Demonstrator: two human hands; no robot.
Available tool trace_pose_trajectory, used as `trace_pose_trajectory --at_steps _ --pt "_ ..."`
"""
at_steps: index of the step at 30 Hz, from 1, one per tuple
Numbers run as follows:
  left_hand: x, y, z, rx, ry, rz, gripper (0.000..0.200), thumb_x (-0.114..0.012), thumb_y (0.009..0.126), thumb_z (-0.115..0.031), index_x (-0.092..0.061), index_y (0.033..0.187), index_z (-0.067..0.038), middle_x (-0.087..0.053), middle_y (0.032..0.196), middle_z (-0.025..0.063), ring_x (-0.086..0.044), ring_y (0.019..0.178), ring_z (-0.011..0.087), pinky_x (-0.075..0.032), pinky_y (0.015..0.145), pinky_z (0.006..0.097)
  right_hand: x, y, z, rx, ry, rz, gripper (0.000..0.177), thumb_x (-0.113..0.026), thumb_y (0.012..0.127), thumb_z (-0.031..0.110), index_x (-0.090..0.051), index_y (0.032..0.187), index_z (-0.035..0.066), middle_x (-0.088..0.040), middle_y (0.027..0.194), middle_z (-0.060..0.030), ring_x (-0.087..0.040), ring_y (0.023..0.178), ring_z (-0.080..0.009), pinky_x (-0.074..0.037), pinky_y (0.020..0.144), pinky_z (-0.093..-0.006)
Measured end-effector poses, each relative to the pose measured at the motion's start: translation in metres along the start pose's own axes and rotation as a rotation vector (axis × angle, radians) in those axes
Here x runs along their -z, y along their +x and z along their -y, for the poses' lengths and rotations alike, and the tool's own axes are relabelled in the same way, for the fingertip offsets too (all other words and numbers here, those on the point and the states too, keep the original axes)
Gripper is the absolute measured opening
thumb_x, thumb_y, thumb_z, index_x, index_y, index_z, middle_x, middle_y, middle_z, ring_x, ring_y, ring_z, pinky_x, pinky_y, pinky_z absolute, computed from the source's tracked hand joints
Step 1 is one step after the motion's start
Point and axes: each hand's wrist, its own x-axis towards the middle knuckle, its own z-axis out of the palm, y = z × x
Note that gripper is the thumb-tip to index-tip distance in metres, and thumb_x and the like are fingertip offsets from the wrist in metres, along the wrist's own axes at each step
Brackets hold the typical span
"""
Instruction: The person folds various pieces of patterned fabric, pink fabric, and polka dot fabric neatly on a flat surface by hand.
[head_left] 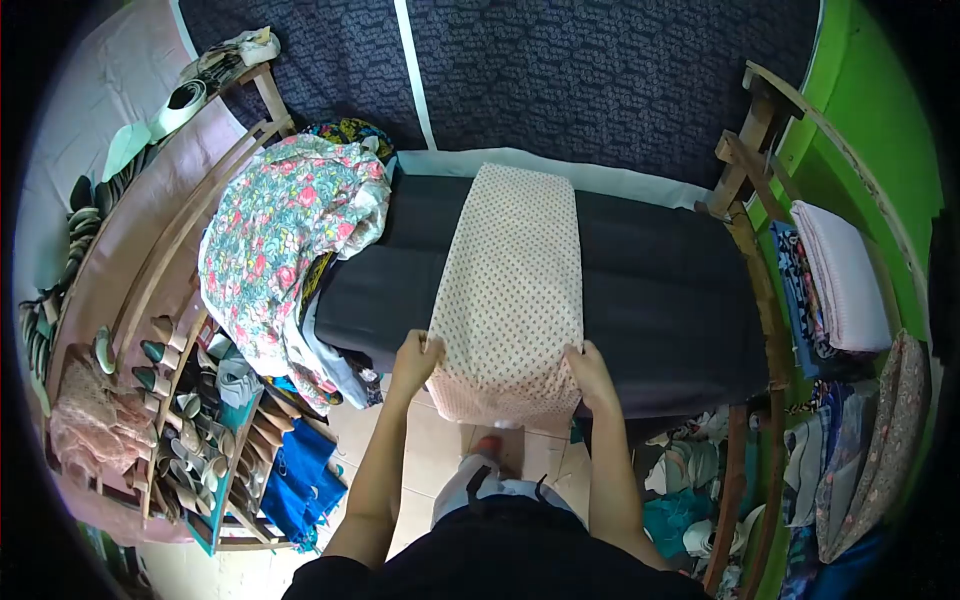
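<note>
A long cream cloth with a small dark pattern lies across the black-covered bench, its near end hanging over the front edge. My left hand pinches the cloth's left edge near the front of the bench. At the opposite edge, my right hand grips the cloth between thumb and fingers. Between the two hands the fabric bends down over the bench edge.
A heap of floral cloth covers the bench's left end. Shoes fill a rack at the left, beside a blue cloth. Folded fabrics sit on wooden shelving at the right. A dark patterned curtain hangs behind.
</note>
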Motion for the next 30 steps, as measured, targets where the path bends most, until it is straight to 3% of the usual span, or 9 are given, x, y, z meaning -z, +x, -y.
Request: trace_pose_trajectory --at_steps 6,9,12,16,20,25,26,28,30 --pt "-0.001 0.002 0.008 -0.014 0.165 0.232 0.038 -0.058 0.081 -0.03 -0.056 0.098 0.004 -0.063 0.081 0.0151 -0.06 0.07 0.0268 -0.047 0.067 0.035 -0.009 -0.014 -0.004 0.047 0.157 0.2 0.033 -0.056 0.083 0.006 -0.049 0.11 -0.009 -0.059 0.101 -0.0143 -0.058 0.09 -0.0177 -0.046 0.078 -0.0287" --pt "-0.009 -0.006 0.009 0.01 -0.63 0.183 0.029 -0.056 0.085 -0.024 -0.055 0.094 0.003 -0.062 0.085 0.0074 -0.058 0.07 0.0172 -0.047 0.066 0.0314 -0.008 -0.015 0.002 0.052 0.453 0.298 0.035 -0.057 0.083 0.006 -0.048 0.113 -0.008 -0.059 0.103 -0.0137 -0.06 0.089 -0.019 -0.049 0.077 -0.03" --pt "0.007 -0.01 0.013 0.171 -0.861 0.193 0.023 -0.054 0.087 -0.019 -0.054 0.096 0.002 -0.06 0.088 0.0032 -0.055 0.076 0.0104 -0.045 0.07 0.0269 -0.003 -0.027 0.009 -0.081 0.565 0.314 0.037 -0.058 0.083 0.007 -0.047 0.115 -0.008 -0.058 0.103 -0.0137 -0.06 0.09 -0.02 -0.049 0.077 -0.03" --pt "0.003 -0.018 0.028 0.165 -0.525 0.389 0.029 -0.06 0.083 -0.02 -0.057 0.102 0.002 -0.061 0.093 0.0055 -0.055 0.086 0.0111 -0.042 0.079 0.0261 -0.011 -0.018 -0.022 -0.041 0.168 0.377 0.038 -0.062 0.079 0.007 -0.05 0.112 -0.007 -0.059 0.102 -0.0138 -0.059 0.088 -0.0198 -0.048 0.077 -0.0303" --pt "0.003 -0.021 0.043 0.204 -0.581 0.426 0.033 -0.064 0.081 -0.023 -0.058 0.104 0.001 -0.062 0.095 0.0059 -0.054 0.086 0.0107 -0.041 0.079 0.0256 -0.019 -0.032 -0.015 -0.046 0.081 0.254 0.034 -0.063 0.078 0.006 -0.053 0.109 -0.008 -0.06 0.101 -0.0132 -0.059 0.086 -0.0189 -0.047 0.076 -0.0297" --pt "-0.025 -0.048 0.037 0.039 -0.538 0.106 0.039 -0.067 0.078 -0.026 -0.049 0.097 0.002 -0.055 0.085 0.0047 -0.052 0.078 0.0125 -0.043 0.074 0.0282 -0.021 -0.042 -0.034 0.061 0.091 0.191 0.029 -0.059 0.083 0.01 -0.054 0.108 -0.005 -0.059 0.1 -0.0101 -0.057 0.089 -0.0185 -0.046 0.078 -0.0315" --pt "-0.044 -0.054 0.046 0.029 -0.513 -0.047 0.041 -0.071 0.074 -0.023 -0.045 0.093 0.003 -0.053 0.085 0.0056 -0.052 0.084 0.0149 -0.044 0.079 0.0303 -0.022 -0.041 -0.04 0.05 0.09 0.165 0.029 -0.058 0.083 0.01 -0.054 0.108 -0.005 -0.059 0.101 -0.0097 -0.057 0.09 -0.0184 -0.046 0.079 -0.0315" --pt "-0.053 -0.065 0.032 0.147 -0.682 -0.031 0.043 -0.071 0.074 -0.018 -0.048 0.101 0.006 -0.057 0.096 0.0088 -0.053 0.097 0.0181 -0.042 0.087 0.0318 -0.023 -0.044 -0.043 0.054 0.115 0.138 0.03 -0.057 0.084 0.01 -0.053 0.11 -0.004 -0.059 0.102 -0.0094 -0.057 0.091 -0.0183 -0.046 0.08 -0.0315" --pt "-0.037 -0.065 0.031 0.33 -0.887 0.379 0.053 -0.072 0.073 -0.017 -0.045 0.113 0.005 -0.054 0.11 0.0111 -0.05 0.106 0.021 -0.038 0.093 0.0338 -0.026 -0.051 -0.041 0.076 0.168 0.131 0.031 -0.056 0.084 0.009 -0.051 0.112 -0.004 -0.058 0.103 -0.0096 -0.057 0.091 -0.0181 -0.046 0.08 -0.0313"
